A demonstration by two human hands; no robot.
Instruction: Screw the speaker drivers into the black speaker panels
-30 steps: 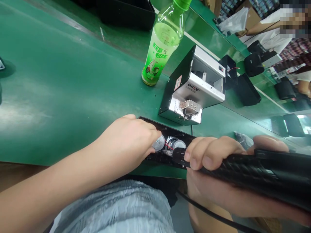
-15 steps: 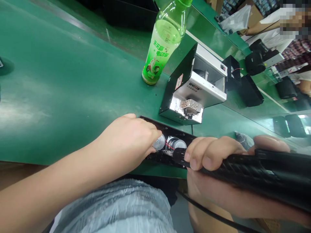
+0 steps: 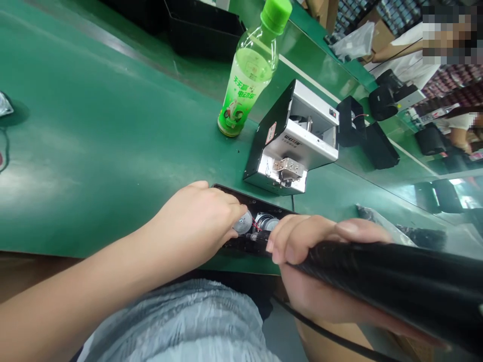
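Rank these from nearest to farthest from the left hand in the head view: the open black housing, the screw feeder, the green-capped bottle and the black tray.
1. Open black housing: directly under the left hand, touching it.
2. Screw feeder and green-capped bottle: too close to call; the feeder is ahead and to the right, the bottle straight ahead.
3. Black tray: farthest, beyond the bottle.

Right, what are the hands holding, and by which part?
Right hand: a black electric screwdriver, by its body. Left hand: a black panel, by its left end.
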